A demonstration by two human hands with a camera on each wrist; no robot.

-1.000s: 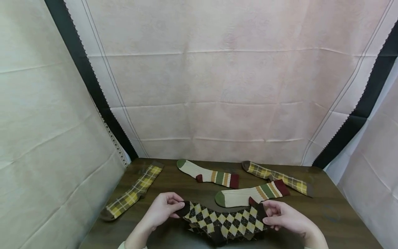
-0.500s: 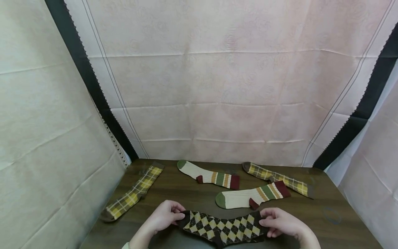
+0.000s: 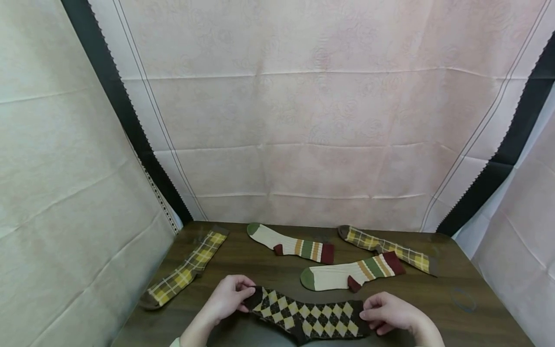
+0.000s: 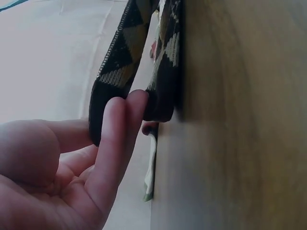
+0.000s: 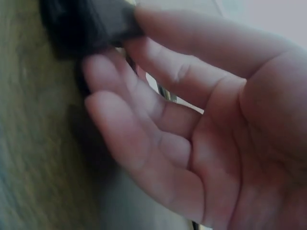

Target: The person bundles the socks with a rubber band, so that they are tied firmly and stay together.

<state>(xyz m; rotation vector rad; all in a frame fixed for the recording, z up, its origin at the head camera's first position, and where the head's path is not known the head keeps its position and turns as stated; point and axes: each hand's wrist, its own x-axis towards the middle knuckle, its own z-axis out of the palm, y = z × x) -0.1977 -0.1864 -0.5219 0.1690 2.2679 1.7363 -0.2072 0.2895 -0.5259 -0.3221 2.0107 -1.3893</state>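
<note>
A black argyle sock (image 3: 312, 315) with yellow and cream diamonds stretches sideways between my two hands at the front of the table. My left hand (image 3: 231, 298) pinches its dark toe end between thumb and fingers. At the other end, my right hand (image 3: 390, 313) pinches the dark cuff; in the right wrist view the black cuff (image 5: 96, 24) sits at the thumb and index fingertips. The left wrist view shows the raised argyle sock (image 4: 115, 72) apart from a second argyle sock (image 4: 165, 81) lying on the table under it, which the head view mostly hides.
Two cream striped socks lie beyond my hands, one farther back (image 3: 284, 241) and one nearer (image 3: 347, 274). A yellow plaid sock (image 3: 186, 270) is at the left, another (image 3: 386, 246) at the back right. Pale fabric walls (image 3: 325, 120) enclose the dark wooden table (image 3: 477, 318).
The argyle sock has come down toward me, away from the nearer striped sock, and now lies flatter over the lower one. Both hands keep their grip; the left has lifted slightly since the middle frame.
</note>
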